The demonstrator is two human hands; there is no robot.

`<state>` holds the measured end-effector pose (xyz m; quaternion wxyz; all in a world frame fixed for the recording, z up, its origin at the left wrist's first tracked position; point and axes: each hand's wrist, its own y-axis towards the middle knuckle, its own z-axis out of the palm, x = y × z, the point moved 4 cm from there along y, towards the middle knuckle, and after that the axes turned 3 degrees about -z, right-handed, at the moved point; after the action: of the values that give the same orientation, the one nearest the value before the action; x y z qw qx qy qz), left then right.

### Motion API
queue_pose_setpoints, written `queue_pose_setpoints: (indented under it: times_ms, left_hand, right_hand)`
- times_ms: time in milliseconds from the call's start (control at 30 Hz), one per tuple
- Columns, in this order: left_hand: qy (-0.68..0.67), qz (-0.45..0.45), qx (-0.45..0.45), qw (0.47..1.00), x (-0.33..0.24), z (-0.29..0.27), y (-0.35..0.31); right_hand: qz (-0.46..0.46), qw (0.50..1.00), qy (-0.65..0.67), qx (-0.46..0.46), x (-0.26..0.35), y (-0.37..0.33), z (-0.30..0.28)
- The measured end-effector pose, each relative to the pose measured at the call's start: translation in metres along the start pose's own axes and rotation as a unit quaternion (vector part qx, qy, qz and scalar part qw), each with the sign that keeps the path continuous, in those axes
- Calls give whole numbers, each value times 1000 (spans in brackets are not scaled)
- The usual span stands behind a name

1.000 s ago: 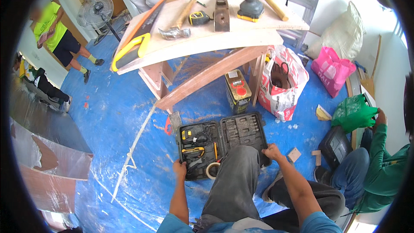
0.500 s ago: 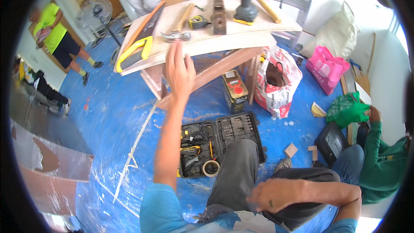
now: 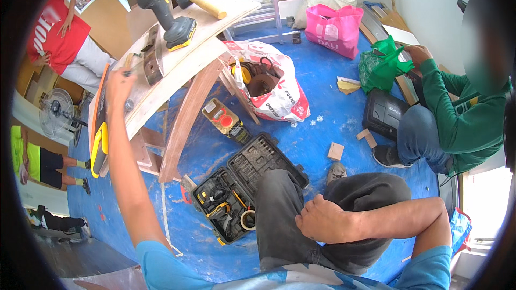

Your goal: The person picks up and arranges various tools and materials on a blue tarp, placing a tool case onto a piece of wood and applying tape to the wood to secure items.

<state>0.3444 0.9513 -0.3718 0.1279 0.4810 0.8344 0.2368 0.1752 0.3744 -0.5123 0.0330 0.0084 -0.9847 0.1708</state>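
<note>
My left hand reaches onto the plywood bench top, over the spot with the claw hammer, whose metal head shows beside my wrist. Its fingers are blurred and partly hidden, so I cannot tell whether they grip anything. To the left of it lies a handsaw with a yellow handle. A dark hand plane sits just right of my fingers. Farther right stand a cordless drill and a mallet with a wooden handle. My right hand rests on my thigh, fingers curled, nothing visible in them.
An open black tool case lies on the blue floor before my knees. Near the bench stand a rectangular can and a white-red sack. A person in green sits at right by a green bag. Others stand far left.
My view has swung right, shifting the bench leftward. My left hand has moved from the bench's near edge onto its top among the tools. My right hand stays at my thigh, fingers curled.
</note>
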Motion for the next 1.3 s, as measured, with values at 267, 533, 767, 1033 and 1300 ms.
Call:
queue_pose_setpoints:
  times_ms: [267,533,767,1033,1300]
  left_hand:
    - [-359,93,-223,902,-114,-58,-125]
    - [-499,-57,143,853,-315,137,-135]
    - [-309,-89,204,925,-360,261,-115]
    - [-396,-155,220,878,-379,250,-146]
    - [-498,-58,-197,843,-285,39,-179]
  right_hand:
    - [-2,999,38,-6,-16,-13,-3]
    - [17,997,69,12,-2,-1,-31]
    - [29,987,159,19,-5,-13,-36]
    - [43,981,150,115,-39,-3,-25]
    - [15,984,169,47,-31,2,-18]
